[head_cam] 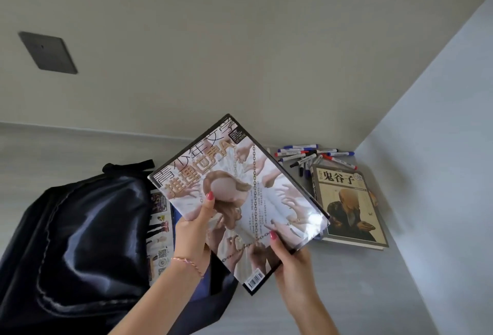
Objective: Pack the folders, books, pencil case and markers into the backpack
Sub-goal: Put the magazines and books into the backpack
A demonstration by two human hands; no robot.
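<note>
A pale grey table (346,294) meets a cream wall, on which a dark grey square plate (48,52) is fixed at upper left. The biggest thing on the table is a dark navy, shiny fabric backpack (80,230), lying at the left with its mouth open toward the right; a printed glossy publication with small pictures and codes (159,230) stands inside that opening, partly hidden. Above the backpack's mouth, held off the table and tilted, is a glossy magazine-like book with a cover of many pale hands and a chain (240,196), backed by a dark sheet or folder whose black edge shows along its right and lower sides. The left hand (197,225) grips the book's lower left edge, thumb curled onto the cover, and wears a thin pink and gold bracelet (188,265) at the wrist. The right hand (290,257) grips the lower right edge, thumb pressed on the cover and fingers hidden beneath. To the right, a beige hardcover book with black characters and a seated figure (352,209) lies flat on the table, on top of something only partly visible. Behind it, near the corner, lies a loose heap of white markers with blue, red and black caps (317,157).
</note>
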